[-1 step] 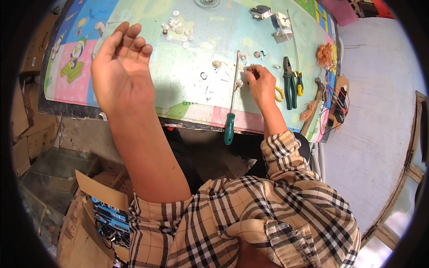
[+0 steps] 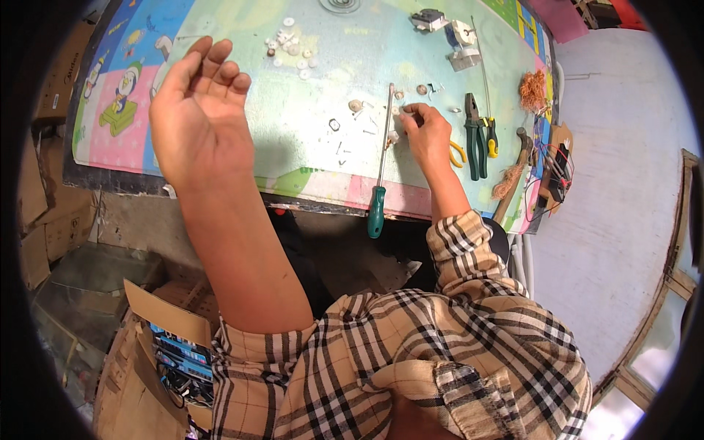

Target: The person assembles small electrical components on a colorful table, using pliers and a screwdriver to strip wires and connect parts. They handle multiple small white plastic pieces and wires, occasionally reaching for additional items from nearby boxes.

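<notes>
My left hand (image 2: 207, 136) is raised above the left part of the table (image 2: 286, 165), palm up, fingers loosely bent and apart, holding nothing. My right hand (image 2: 429, 136) is low over the table among small loose parts, thumb and forefinger drawn close together; anything between the tips is too small to make out. Just left of it lies a long screwdriver (image 2: 375, 213), its green handle jutting past the near edge. Around the shaft are a round brownish part (image 2: 356, 105), a small dark-rimmed piece (image 2: 334, 125) and several tiny screws (image 2: 340, 149).
White plastic gears (image 2: 292, 50) are clustered at the far middle. Right of my right hand lie green-handled pliers (image 2: 477, 150), a yellow-handled screwdriver (image 2: 491, 139), a hammer (image 2: 523, 145) and tangled copper wire (image 2: 533, 91). White-and-black housings (image 2: 460, 33) sit farther back. An open cardboard box (image 2: 139, 381) stands lower left.
My right hand has shifted very slightly left. My left hand and the objects on the table look the same.
</notes>
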The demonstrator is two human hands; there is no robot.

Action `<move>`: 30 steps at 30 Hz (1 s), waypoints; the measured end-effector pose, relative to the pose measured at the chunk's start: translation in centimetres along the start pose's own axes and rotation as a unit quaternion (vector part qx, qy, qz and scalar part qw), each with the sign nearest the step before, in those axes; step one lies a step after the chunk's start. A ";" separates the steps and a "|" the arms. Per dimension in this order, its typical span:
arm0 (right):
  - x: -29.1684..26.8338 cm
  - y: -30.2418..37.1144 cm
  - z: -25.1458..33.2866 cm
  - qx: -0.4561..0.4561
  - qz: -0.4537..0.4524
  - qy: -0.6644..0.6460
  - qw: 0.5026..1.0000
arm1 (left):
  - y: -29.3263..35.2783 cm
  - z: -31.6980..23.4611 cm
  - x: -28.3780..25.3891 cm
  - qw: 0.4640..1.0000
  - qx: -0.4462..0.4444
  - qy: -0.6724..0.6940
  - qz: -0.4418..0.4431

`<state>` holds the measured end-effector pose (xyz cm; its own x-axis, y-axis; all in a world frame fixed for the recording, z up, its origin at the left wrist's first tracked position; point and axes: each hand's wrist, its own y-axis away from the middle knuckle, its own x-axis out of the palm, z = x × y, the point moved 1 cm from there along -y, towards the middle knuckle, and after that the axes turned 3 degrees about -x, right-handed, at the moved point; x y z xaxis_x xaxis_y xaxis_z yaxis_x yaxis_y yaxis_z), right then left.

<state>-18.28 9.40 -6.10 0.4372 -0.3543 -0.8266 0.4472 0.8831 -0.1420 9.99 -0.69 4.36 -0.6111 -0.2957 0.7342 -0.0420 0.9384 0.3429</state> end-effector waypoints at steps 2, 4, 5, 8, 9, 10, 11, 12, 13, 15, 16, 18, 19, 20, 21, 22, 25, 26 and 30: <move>0.8 -0.9 -0.1 -0.020 0.013 0.029 0.999 | 0.0 0.1 0.1 1.000 -0.001 -0.001 0.003; 1.2 -1.3 -0.7 -0.030 0.030 0.037 0.998 | 0.1 0.1 0.1 1.000 -0.003 -0.002 0.005; 1.2 -1.5 -0.7 -0.036 0.038 0.041 0.998 | 0.0 0.1 0.1 1.000 -0.002 -0.002 0.005; 0.7 -1.6 -0.4 -0.054 0.061 0.101 0.992 | 0.2 -0.1 0.4 1.000 -0.008 0.001 -0.006; 0.5 -1.5 -0.2 -0.025 0.055 0.067 0.996 | 0.3 -0.2 0.5 1.000 -0.010 0.003 -0.011; 0.2 -1.2 0.0 0.003 0.048 0.033 0.998 | 0.3 -0.3 0.4 1.000 -0.010 0.003 -0.010; -0.1 -1.1 -0.1 0.032 0.041 0.000 0.999 | 0.3 -0.3 0.5 1.000 -0.011 0.004 -0.008; -0.1 -1.2 -1.0 0.054 0.038 -0.006 0.998 | 0.4 -0.2 0.5 1.000 -0.012 0.004 -0.006; -0.3 -1.6 -1.3 0.064 0.037 -0.025 0.997 | 0.3 -0.2 0.5 1.000 -0.013 0.005 -0.005; -0.5 -2.1 -1.6 0.085 0.034 -0.063 0.994 | 0.3 -0.2 0.5 1.000 -0.014 0.006 0.000; -0.3 -2.5 -1.6 0.066 0.027 -0.072 0.995 | 0.3 -0.1 0.4 1.000 -0.010 0.004 0.003; 0.2 -3.3 -0.8 0.053 0.016 -0.046 0.997 | 0.1 0.2 0.2 1.000 -0.003 -0.001 0.010; 0.4 -3.7 -0.5 0.047 0.011 -0.033 0.998 | 0.1 0.2 0.3 1.000 -0.005 -0.002 0.009; 0.9 -4.0 -0.5 0.014 0.011 0.003 1.000 | 0.2 0.1 0.3 1.000 -0.006 -0.004 0.007; 1.2 -4.2 -0.5 0.001 0.011 0.020 1.000 | 0.2 0.0 0.4 1.000 -0.007 -0.005 0.006; 1.6 -4.5 -0.4 -0.012 0.012 0.037 0.999 | 0.2 0.0 0.4 1.000 -0.008 -0.004 0.008; 2.2 -5.5 -0.5 -0.071 -0.003 0.087 0.994 | 0.3 0.1 0.3 1.000 -0.011 -0.003 0.007; 2.2 -5.9 -0.1 -0.082 -0.018 0.103 0.991 | 0.3 0.1 0.4 1.000 -0.013 -0.003 0.003; 3.2 -7.1 4.1 -0.077 -0.004 -0.005 0.997 | 0.3 -0.1 0.4 1.000 -0.010 -0.001 0.006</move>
<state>-16.85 0.72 -5.54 0.4416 -0.3644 -0.8199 0.3265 0.9164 -0.2314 9.81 -0.50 4.80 -0.6131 -0.2840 0.7372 -0.0185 0.9380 0.3460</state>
